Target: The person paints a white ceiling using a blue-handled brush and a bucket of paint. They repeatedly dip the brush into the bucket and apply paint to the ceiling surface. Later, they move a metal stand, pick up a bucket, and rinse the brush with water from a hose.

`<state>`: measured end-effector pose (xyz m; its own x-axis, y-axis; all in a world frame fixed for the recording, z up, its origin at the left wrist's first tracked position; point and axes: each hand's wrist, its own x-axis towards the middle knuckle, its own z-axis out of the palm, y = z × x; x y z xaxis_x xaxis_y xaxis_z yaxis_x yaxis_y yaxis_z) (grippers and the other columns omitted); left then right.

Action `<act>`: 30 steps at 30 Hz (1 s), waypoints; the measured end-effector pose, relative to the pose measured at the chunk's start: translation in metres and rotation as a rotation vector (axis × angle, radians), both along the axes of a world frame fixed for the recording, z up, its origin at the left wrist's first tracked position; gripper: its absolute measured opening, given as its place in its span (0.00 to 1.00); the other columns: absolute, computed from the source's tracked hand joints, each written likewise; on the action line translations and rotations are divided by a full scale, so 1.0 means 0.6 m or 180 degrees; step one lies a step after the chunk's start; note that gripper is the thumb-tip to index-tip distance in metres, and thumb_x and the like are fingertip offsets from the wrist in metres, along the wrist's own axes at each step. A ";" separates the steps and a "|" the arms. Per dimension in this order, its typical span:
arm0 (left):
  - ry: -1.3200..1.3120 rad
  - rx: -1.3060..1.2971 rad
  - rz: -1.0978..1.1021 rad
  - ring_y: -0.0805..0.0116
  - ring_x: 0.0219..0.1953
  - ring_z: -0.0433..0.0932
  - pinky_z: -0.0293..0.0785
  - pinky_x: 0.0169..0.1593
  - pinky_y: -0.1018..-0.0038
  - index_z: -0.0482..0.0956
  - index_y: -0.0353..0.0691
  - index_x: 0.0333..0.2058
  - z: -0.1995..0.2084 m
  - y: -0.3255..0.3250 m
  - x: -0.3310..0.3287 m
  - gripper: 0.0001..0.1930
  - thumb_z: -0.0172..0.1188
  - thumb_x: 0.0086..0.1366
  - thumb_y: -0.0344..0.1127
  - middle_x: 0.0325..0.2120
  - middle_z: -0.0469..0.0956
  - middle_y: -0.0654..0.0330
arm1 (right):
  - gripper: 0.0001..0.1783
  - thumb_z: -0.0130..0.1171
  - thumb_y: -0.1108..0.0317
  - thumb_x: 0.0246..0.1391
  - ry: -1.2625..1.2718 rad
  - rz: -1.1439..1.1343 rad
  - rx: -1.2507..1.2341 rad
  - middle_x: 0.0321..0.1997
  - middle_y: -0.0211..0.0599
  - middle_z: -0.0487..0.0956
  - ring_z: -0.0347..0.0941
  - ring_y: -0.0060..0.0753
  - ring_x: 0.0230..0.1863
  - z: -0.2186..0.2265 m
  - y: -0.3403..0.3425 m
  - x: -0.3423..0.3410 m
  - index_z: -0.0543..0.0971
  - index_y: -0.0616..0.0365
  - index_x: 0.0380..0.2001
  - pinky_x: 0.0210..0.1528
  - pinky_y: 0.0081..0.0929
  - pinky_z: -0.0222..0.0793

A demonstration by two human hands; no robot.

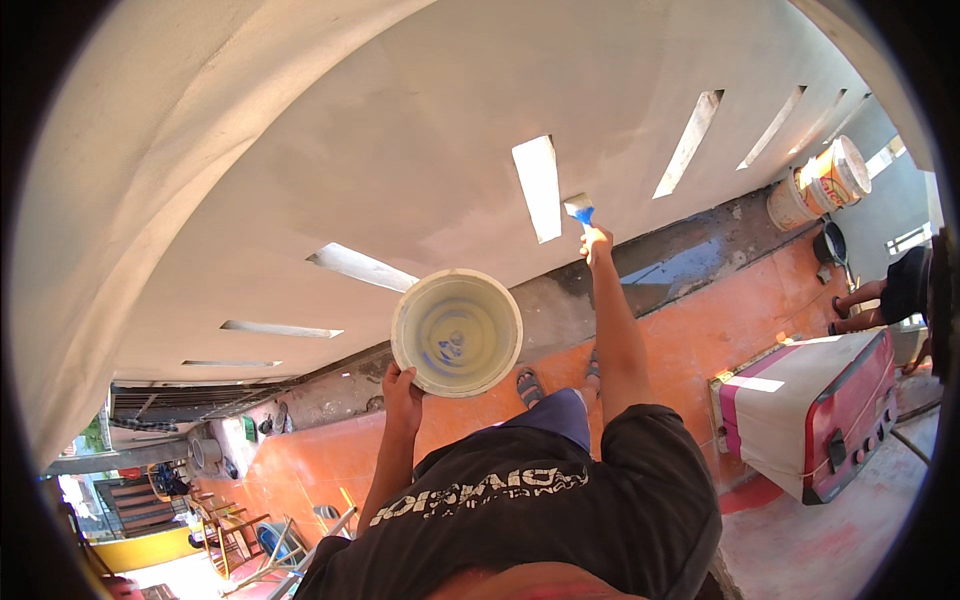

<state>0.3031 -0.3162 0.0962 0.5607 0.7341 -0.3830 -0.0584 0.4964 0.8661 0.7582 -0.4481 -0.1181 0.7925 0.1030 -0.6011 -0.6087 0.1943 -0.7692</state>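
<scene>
My left hand point(403, 390) is closed on the near-left rim of a pale plastic bucket point(492, 345). In the bottom of that bucket lies some cloudy liquid with bluish marks. My right arm reaches forward, and my right hand point(598, 244) grips a flat paintbrush point(580, 208) by its blue handle. The brush's pale bristles are up against or very close to the grey plastered wall point(420, 130), just right of a slanted slot opening point(538, 188). Whether the bristles touch the wall, I cannot tell. Darker, damp-looking patches show on the wall to the left of that slot.
Stacked white-and-orange pails point(825, 185) stand at the far right by the wall. A red-and-white washing machine point(810, 410) is at right on the orange floor point(690, 345). Another person's leg point(862, 298) shows beyond it. A wet strip point(670, 270) runs along the wall's base; wooden chairs point(228, 530) stand lower left.
</scene>
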 end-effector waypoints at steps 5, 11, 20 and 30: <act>0.0032 0.0020 -0.0040 0.61 0.49 0.79 0.77 0.52 0.62 0.69 0.33 0.52 -0.018 0.027 -0.024 0.18 0.51 0.64 0.28 0.47 0.77 0.52 | 0.19 0.53 0.72 0.62 -0.1565 0.0314 0.1094 0.19 0.25 0.67 0.58 0.14 0.18 0.389 -0.024 -0.033 0.75 0.67 0.55 0.15 0.17 0.49; -0.0285 -0.0122 -0.0030 0.66 0.43 0.81 0.80 0.46 0.66 0.72 0.36 0.47 -0.033 0.034 -0.027 0.11 0.50 0.66 0.26 0.42 0.79 0.57 | 0.19 0.55 0.72 0.63 -0.1975 0.0654 0.1921 0.20 0.27 0.68 0.56 0.13 0.17 0.666 -0.008 -0.161 0.75 0.65 0.57 0.17 0.15 0.47; -0.0464 -0.0060 0.0139 0.66 0.43 0.81 0.79 0.46 0.65 0.72 0.34 0.48 -0.035 0.050 -0.062 0.12 0.50 0.66 0.27 0.42 0.79 0.55 | 0.19 0.53 0.70 0.65 -0.2026 0.1082 0.1805 0.21 0.24 0.66 0.58 0.13 0.21 0.669 0.204 -0.220 0.75 0.60 0.58 0.18 0.17 0.50; -0.0551 -0.0091 0.0525 0.66 0.43 0.80 0.79 0.46 0.65 0.72 0.35 0.47 -0.069 0.053 -0.146 0.11 0.50 0.67 0.27 0.42 0.79 0.55 | 0.06 0.46 0.72 0.64 0.0608 0.0760 0.0230 0.22 0.29 0.66 0.54 0.20 0.16 0.283 0.178 -0.281 0.72 0.58 0.41 0.18 0.23 0.51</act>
<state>0.2157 -0.2844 0.0551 0.4931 0.8115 -0.3136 -0.2870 0.4920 0.8219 0.5898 -0.3415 0.0516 0.6142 0.3207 -0.7211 -0.7759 0.0786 -0.6259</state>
